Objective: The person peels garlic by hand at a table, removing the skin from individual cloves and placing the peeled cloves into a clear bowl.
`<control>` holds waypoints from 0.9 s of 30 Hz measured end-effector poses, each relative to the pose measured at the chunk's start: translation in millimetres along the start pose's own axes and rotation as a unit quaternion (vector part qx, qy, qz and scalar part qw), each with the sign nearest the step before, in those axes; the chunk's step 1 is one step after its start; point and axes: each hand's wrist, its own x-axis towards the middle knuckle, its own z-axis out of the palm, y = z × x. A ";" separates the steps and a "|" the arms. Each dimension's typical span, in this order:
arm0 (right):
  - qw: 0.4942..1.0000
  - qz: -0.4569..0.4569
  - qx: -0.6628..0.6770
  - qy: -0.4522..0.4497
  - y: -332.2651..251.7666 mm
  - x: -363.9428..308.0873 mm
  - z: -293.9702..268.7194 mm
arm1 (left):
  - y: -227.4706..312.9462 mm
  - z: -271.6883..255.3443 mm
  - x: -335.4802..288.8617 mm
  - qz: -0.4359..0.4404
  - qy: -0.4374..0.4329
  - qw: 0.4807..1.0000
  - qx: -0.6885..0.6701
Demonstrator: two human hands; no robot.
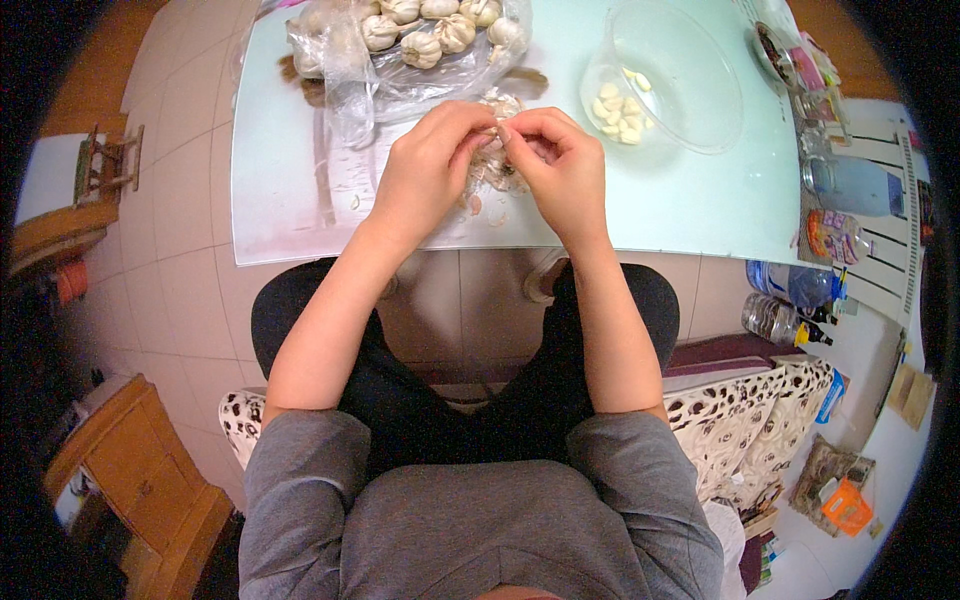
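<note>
A clear bag (356,108) lies at the far edge of the bench (700,212), left of its middle, its mouth open and crumpled. Whole garlic (424,48) fills it, the pale bulbs crowded together and showing through the plastic as well as over its folds. Loose plastic spreads from the bag toward the near edge.

Toward the far right corner stands a clear bowl (702,92). Peeled cloves (622,116) are heaped against the side of it nearest the hands, with a couple lying a little apart toward the far edge; the rest of the bowl's floor is bare.

Between bag and near edge, around the middle of the bench, is a loose pile of skins (488,180), with stray flakes scattered to its left and toward the near edge. The left hand (428,158) and right hand (562,162) meet above this pile, fingers curled, thumbs and fingertips pinched together and touching across. What they pinch is small and mostly hidden, so I cannot tell what it is.

Past the right edge of the bench are more containers: a blue container (866,186) with a clear rim, a bottle (838,238) with an orange label and a large blue-tinted bottle (795,284). Their contents cannot be made out.
</note>
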 end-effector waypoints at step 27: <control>0.999 -0.029 -0.024 -0.019 -5.5 2.6 1.3 | -10.5 -8.3 1.4 -0.319 -0.015 0.849 -0.422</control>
